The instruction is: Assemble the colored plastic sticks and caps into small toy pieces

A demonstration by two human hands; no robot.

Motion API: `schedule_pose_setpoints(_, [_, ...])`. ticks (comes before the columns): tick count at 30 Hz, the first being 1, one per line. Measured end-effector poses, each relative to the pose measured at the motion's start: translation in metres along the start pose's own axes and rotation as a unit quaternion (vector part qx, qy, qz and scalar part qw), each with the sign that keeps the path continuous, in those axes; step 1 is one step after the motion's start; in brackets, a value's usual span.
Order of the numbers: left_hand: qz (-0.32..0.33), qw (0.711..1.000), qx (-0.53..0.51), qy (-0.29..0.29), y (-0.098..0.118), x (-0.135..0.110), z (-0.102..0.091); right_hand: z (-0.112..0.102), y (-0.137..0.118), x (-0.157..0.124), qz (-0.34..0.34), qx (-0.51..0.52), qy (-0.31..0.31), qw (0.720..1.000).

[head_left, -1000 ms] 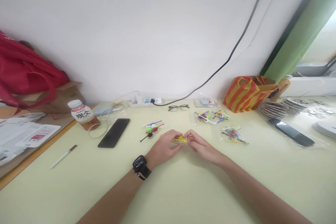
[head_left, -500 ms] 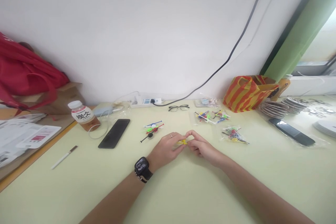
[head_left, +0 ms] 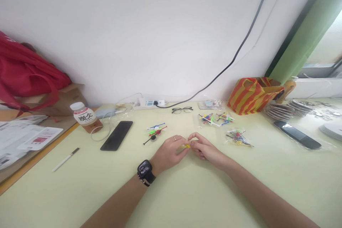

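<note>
Seemingly, a yellow plastic piece [head_left: 186, 146] is pinched unfinished by left hand [head_left: 168, 152] and right hand [head_left: 207, 151], fingers nearly closed, with bagged pieces [head_left: 237, 136] left.

Bare left hand [head_left: 169, 153], back upward, closed in a pinch: fingers stretched toward the right hand's fingertips, thumb [head_left: 183, 154] on the near side of them, its tip drawn in. Left wrist [head_left: 154, 166] behind those fingers, fairly straight; bare left forearm [head_left: 114, 201] slanting back, near and to the left. Bare right hand [head_left: 207, 151] just beside the left fingertips; index finger [head_left: 197, 135] arched, the other fingers curled below it. Right grip too small to make out. Bare right forearm [head_left: 262, 188] runs back from its fingers, near and rightward.
</note>
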State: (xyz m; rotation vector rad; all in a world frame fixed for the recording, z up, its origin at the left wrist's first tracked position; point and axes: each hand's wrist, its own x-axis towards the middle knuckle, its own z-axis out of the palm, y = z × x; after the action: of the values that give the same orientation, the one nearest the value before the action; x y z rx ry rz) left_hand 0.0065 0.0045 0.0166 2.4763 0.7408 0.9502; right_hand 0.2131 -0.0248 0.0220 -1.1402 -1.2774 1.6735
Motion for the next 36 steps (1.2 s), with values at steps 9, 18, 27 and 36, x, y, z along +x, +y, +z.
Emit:
schedule_pose_setpoints(9, [-0.029, 0.999, -0.027, 0.013, 0.0002, -0.0002, 0.0002, -0.0005, -0.001, -0.002, 0.006, -0.009, -0.009, 1.0])
schedule_pose_setpoints(18, [0.041, 0.999, 0.014, 0.003, 0.0015, 0.0003, 0.0023, -0.0023, -0.0006, -0.0009, 0.025, 0.0, -0.01, 1.0])
schedule_pose_setpoints(27, [0.038, 0.999, 0.029, 0.006, 0.0007, -0.0007, 0.0015, -0.0008, 0.0037, 0.0027, -0.019, 0.028, -0.011, 0.999])
schedule_pose_setpoints(36, [0.01, 0.998, -0.002, 0.058, 0.0054, 0.0006, -0.0018, 0.0013, 0.0023, 0.0042, -0.083, 0.016, 0.025, 0.996])
